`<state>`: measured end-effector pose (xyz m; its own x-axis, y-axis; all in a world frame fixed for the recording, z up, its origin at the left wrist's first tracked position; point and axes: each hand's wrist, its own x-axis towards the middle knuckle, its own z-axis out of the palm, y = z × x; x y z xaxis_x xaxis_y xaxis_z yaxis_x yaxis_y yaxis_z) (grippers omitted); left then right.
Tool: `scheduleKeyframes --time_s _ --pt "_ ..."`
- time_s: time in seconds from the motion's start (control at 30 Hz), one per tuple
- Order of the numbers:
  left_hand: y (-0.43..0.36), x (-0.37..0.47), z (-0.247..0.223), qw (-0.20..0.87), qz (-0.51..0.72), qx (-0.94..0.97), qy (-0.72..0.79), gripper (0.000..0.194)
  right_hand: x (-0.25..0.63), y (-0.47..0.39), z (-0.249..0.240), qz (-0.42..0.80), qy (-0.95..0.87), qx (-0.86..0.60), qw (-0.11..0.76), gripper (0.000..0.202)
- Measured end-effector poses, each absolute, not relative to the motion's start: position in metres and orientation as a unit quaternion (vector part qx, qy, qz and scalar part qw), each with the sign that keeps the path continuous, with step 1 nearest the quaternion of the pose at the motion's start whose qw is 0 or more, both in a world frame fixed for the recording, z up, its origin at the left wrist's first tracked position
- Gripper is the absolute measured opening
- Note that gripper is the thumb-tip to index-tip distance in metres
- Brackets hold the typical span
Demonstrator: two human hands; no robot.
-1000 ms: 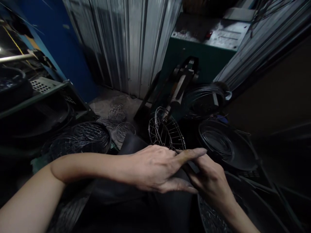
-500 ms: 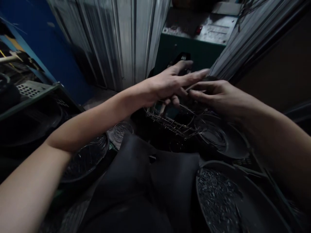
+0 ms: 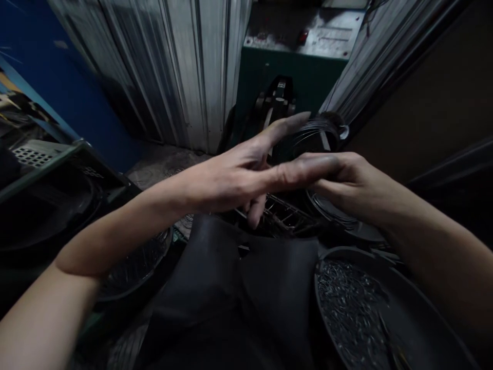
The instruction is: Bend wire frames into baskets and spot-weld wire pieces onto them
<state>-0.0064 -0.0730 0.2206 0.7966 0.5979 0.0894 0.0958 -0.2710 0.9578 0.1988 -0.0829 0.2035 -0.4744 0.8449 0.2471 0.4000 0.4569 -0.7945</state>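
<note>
My left hand [image 3: 239, 182] reaches across the middle with its fingers spread. One finger points up and to the right, one stretches to my right hand, and another hangs down. My right hand [image 3: 354, 172] is closed, its thumb and fingers pressed together at the tip of that stretched left finger. Whatever is pinched there is hidden. Below the hands sits a dark metal wire rack [image 3: 288, 213], partly covered by my left hand. Behind them, a coil of wire [image 3: 318, 131] shows above my right hand.
A dark pan of small metal pieces [image 3: 346, 298] lies at lower right, with a pliers-like tool in it. Another round pan [image 3: 134, 262] is at left, near a green crate [image 3: 80, 154]. A green machine [image 3: 304, 67] stands ahead, beside corrugated metal sheeting [image 3: 185, 72].
Both hands have come lower and nearer to me, and the left now overlaps the right hand's fingertips. The wire coil behind them has come into sight. The view has shifted slightly.
</note>
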Motion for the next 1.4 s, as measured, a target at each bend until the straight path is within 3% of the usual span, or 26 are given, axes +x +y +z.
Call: scheduleKeyframes --time_s 0.17,0.33,0.47,0.57,0.7,0.83,1.07,1.4 --pt "-0.089 -0.011 0.205 0.590 0.181 0.747 0.247 0.072 0.197 -0.099 0.190 0.371 -0.769 -0.437 0.284 0.025" --pt "-0.100 -0.016 0.126 0.636 0.075 0.702 0.312 0.076 0.186 -0.122 0.092 0.468 -0.716 -0.456 0.244 0.030" --pt "-0.115 -0.033 0.091 0.449 0.015 0.812 0.372 0.069 0.167 -0.153 0.015 0.388 -0.743 -0.495 0.230 0.019" --pt "-0.121 -0.050 0.083 0.260 0.086 0.878 0.392 0.037 0.161 -0.162 -0.011 0.328 -0.731 -0.555 0.223 0.017" --pt "-0.130 -0.060 0.046 0.079 0.180 0.945 0.262 0.029 0.165 -0.155 -0.009 0.314 -0.719 -0.580 0.218 0.017" --pt "-0.133 -0.047 -0.012 0.013 0.201 0.965 0.169 0.030 0.169 -0.146 -0.003 0.308 -0.712 -0.597 0.204 0.016" --pt "-0.125 -0.032 -0.039 0.006 0.270 0.945 0.184 0.027 0.172 -0.139 -0.004 0.303 -0.691 -0.619 0.220 0.017" --pt "-0.123 -0.018 -0.028 0.016 0.185 0.958 0.217 0.025 0.169 -0.140 -0.002 0.295 -0.690 -0.630 0.203 0.017"
